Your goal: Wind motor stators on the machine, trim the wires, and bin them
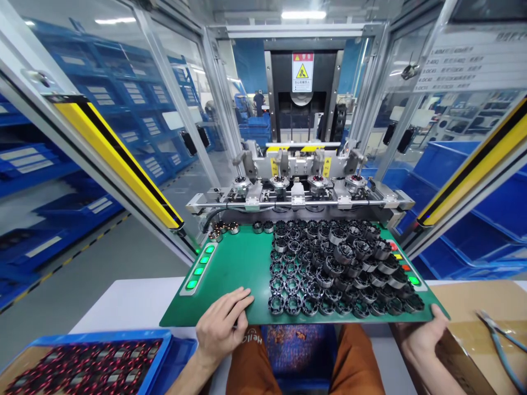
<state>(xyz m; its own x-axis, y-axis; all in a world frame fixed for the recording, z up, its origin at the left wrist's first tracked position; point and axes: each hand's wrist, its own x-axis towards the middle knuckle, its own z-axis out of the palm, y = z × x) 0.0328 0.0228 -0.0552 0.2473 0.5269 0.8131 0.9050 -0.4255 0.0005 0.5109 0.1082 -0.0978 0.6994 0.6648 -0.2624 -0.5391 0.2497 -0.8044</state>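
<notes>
My left hand (pixel 225 323) lies at the front edge of a green work surface (pixel 242 269), its fingers stretched out over the edge and holding nothing. At the front right corner is my right hand (pixel 426 334); its thumb touches the corner and its other fingers are hidden. Many black-and-silver slotted ring cores, like motor stators (pixel 345 252), stand in rows and stacks on the right half of the surface. A few rings with copper windings (pixel 233 227) sit at the back left. Behind the surface, a machine fixture (pixel 298 192) carries several round parts on its stations.
Lit green buttons (pixel 198 271) line the left side; more buttons (pixel 413 280) are at the right. Yellow sensor bars (pixel 119 159) flank the machine frame. A blue tray (pixel 164 343) of red-wound parts stands lower left. Pliers (pixel 496 334) lie on cardboard (pixel 473 348) lower right.
</notes>
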